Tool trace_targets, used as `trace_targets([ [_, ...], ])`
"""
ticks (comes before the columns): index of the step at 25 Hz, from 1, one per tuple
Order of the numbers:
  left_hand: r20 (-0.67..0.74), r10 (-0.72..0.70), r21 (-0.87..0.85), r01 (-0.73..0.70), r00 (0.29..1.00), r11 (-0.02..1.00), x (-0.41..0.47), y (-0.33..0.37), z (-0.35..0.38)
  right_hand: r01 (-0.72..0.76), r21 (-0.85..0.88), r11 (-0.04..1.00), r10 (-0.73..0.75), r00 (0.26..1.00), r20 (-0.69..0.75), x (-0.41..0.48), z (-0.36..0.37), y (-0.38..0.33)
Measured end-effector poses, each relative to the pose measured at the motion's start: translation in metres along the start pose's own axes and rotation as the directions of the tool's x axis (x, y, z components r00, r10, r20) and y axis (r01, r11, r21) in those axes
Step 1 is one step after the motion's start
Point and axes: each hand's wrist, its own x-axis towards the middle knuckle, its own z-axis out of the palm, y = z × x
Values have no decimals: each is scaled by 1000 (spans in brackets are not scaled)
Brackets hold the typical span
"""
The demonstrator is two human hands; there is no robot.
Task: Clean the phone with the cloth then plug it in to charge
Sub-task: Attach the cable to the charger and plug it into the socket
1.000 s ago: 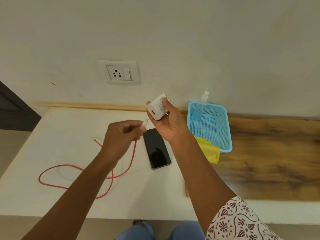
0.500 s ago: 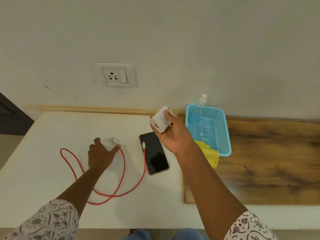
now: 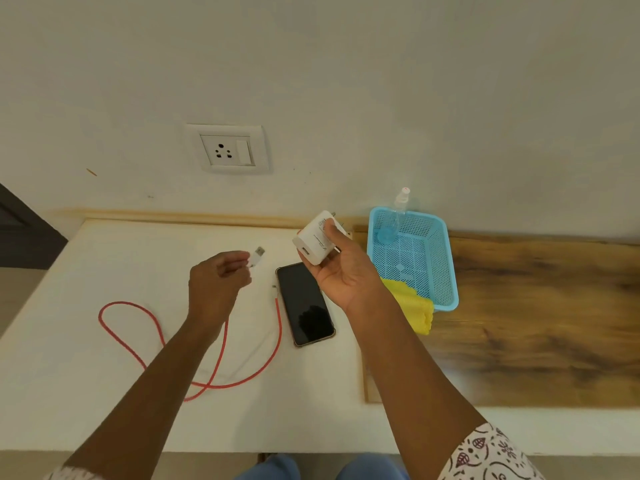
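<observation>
Phone (image 3: 305, 304) flat on the table (image 3: 104, 258), and we've just swapped cable ends!

Half a second ago our left hand (image 3: 218, 289) was down on the table among the loops of the red cable (image 3: 221, 382); now it's lifted, fingers pinched shut on the white plug (image 3: 257, 256), aimed toward the charger (image 3: 317, 239) that our right hand (image 3: 346, 271) grips just above the phone. The cable's other end (image 3: 275, 291) lies right beside the phone's top corner; we can't tell if it's plugged in. The yellow cloth (image 3: 414, 308) sits parked by the basket (image 3: 446, 271), so cleaning looks done. Next, we'd say: plug into charger, then the wall socket (image 3: 227, 150).
</observation>
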Motion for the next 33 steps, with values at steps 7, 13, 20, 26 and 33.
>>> trace_targets([
  [7,53,87,-258,-70,995,963,-66,64,10,9,-44,999,-6,998,69,-10,14,2],
  [13,-57,48,-183,-58,997,981,-67,64,13,31,-67,997,-25,995,95,-12,14,1],
  [20,-117,71,-138,-87,991,987,-66,63,13,59,-129,990,-41,990,136,-12,12,-1],
  [26,-123,94,-128,-109,988,986,-68,67,13,65,-122,990,-47,989,142,-12,8,0],
  [33,-137,85,-92,-98,987,991,-70,65,17,74,-146,986,-48,983,176,-15,11,1],
])
